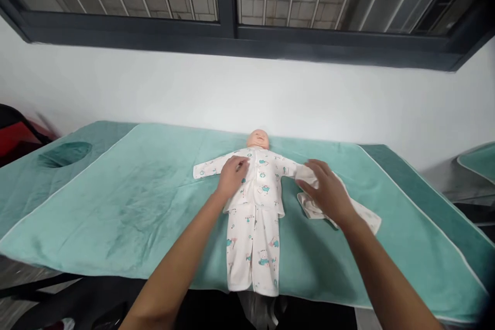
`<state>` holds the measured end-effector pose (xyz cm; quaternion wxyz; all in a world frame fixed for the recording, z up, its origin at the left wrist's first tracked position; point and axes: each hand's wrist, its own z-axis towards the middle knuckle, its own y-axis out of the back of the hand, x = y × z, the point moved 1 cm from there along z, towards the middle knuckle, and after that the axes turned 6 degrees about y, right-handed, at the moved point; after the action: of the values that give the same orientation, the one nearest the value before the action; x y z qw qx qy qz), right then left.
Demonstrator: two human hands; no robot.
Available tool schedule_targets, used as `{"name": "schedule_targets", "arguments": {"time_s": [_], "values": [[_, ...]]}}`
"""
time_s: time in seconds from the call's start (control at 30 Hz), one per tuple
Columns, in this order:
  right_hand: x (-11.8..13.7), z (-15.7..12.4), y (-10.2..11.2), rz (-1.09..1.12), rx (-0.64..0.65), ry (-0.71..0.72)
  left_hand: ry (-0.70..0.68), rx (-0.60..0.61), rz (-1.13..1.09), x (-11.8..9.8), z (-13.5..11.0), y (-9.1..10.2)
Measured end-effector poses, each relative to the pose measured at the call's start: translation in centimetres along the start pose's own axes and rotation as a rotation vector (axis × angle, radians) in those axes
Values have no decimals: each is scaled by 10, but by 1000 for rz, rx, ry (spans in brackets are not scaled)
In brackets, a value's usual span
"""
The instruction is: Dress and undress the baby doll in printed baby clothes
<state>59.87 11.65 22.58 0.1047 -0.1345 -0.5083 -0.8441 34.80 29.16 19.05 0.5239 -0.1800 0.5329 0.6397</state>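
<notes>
A white wall (154, 87) stands at 12 o'clock, and a dark-framed window (228, 36) with bars behind its panes is set in it. Below lies a bed (154, 191) covered in teal cloth, running from 9 to 3 o'clock, with a rounded opening (65, 154) near its 10 o'clock end.

About the middle of the bed, a doll (258, 139) lies on its back, head toward 12 and legs toward 6. It wears a white printed shirt (263, 185) and matching trousers (242, 247). Its sleeved arms stretch out, one toward 8 o'clock and the other toward 3.

At 4 o'clock from the shirt, a loose white cloth (361, 211) lies rumpled on the bed, partly hidden by the right hand (325, 185). That hand is spread, thumb well apart from the fingers, near the end of the sleeve; whether it touches the cloth, I cannot tell.

The left hand (233, 175) is at the shirt's 9 o'clock side, fingers bent and close together; I cannot tell whether it pinches any fabric.
</notes>
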Motion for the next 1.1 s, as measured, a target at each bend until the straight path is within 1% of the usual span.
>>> {"name": "schedule_targets", "arguments": {"time_s": [0.07, 0.1, 0.17, 0.23, 0.27, 0.33, 0.4, 0.47, 0.5, 0.57, 0.67, 0.83, 0.9, 0.97, 1.1], "values": [[36, 33, -31, 219, 1, 28, 7, -4, -12, 2, 28, -13], [50, 50, -50, 278, 21, 17, 20, 3, -12, 4, 39, -20], [68, 85, -86, 240, 25, -42, 47, 25, -9, 10, 57, -31], [73, 114, -115, 130, 61, -117, 56, 39, -25, 19, 65, -36], [72, 126, -125, 89, 85, -147, 54, 41, -44, 25, 67, -37], [65, 141, -137, 71, 130, -166, 57, 42, -86, 34, 67, -36], [56, 147, -141, 125, 139, -125, 68, 56, -99, 39, 67, -34], [48, 148, -141, 224, 120, -88, 73, 87, -82, 38, 67, -32], [45, 146, -140, 277, 103, -94, 72, 103, -61, 37, 68, -31], [41, 143, -141, 354, 49, -146, 70, 129, -6, 33, 69, -31], [41, 140, -145, 406, -38, -226, 57, 140, 47, 29, 69, -31], [40, 137, -149, 527, -112, -279, 14, 152, 56, 27, 64, -31], [39, 134, -147, 558, -121, -250, 17, 148, 60, 26, 61, -31], [39, 130, -145, 602, -113, -189, 25, 144, 54, 25, 59, -31], [36, 124, -141, 630, -64, -95, 23, 172, 44, 23, 60, -30]]}}
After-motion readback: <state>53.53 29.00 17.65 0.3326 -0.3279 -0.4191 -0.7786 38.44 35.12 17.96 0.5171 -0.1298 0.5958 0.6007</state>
